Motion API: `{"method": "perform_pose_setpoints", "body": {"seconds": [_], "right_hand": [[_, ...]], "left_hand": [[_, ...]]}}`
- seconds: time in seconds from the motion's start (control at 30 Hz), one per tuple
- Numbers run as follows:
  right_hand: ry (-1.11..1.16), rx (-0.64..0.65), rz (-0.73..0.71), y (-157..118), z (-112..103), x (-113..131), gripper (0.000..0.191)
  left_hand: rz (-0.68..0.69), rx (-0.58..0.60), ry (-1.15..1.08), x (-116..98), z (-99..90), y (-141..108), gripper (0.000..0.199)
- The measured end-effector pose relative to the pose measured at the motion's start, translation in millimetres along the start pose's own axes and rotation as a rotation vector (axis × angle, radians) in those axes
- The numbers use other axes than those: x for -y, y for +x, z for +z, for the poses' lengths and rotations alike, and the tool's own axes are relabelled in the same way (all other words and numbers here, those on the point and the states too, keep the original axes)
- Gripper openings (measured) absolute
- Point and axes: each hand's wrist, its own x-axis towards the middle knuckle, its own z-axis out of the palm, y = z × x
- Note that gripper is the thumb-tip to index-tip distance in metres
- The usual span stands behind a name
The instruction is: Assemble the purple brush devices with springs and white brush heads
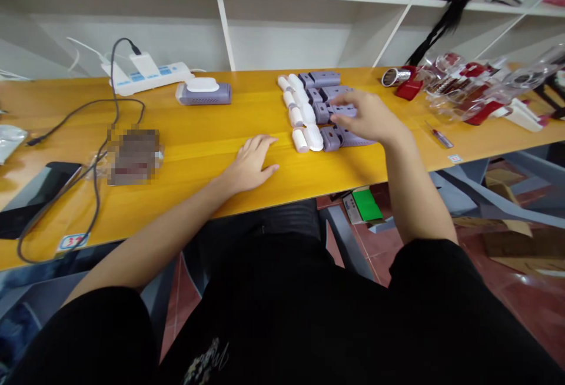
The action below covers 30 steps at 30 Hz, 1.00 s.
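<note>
**Lilac housings in four rows, one unit finished**

Four of them lie at 12 o'clock on the orange counter, beside eight white caps in four pairs. The right hand, fingers half curled, covers the third housing; any grip is unclear. The open left hand lies empty. One white-topped unit sits at 11 o'clock.

Lilac plastic housings in a column — white rounded caps beside
</note>
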Motion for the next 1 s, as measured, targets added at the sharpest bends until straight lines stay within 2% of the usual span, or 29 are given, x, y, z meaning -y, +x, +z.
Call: {"method": "perform_pose_setpoints", "body": {"seconds": [0.07,0.13,0.27,0.57,0.77,0.9,1.0], "right_hand": [[-0.072,0.051,0.029,-41,4,-32,0.046],[-0.104,0.082,0.061,-73,13,-53,0.054],[-0.141,0.015,0.093,-112,24,-65,0.061],[-0.128,-0.031,0.129,-160,15,-40,0.056],[-0.079,-0.056,0.121,-179,16,-19,0.053],[-0.038,-0.044,0.087,-181,20,0,0.048],[0.006,-0.036,0.057,-176,23,17,0.047]], "left_hand": [[-0.012,0.031,-0.002,4,-3.1,-1,0.065],[-0.032,0.041,-0.007,8,-5.0,0,0.064],[-0.03,0.031,0.003,10,-3.5,-1,0.064],[-0.038,0.041,0.013,6,-2.8,-2,0.069],[-0.061,0.07,0.017,-2,-2.5,4,0.077],[-0.103,0.093,0.02,-10,5.7,25,0.099],[-0.147,0.045,-0.012,-17,19.4,53,0.109]]}}
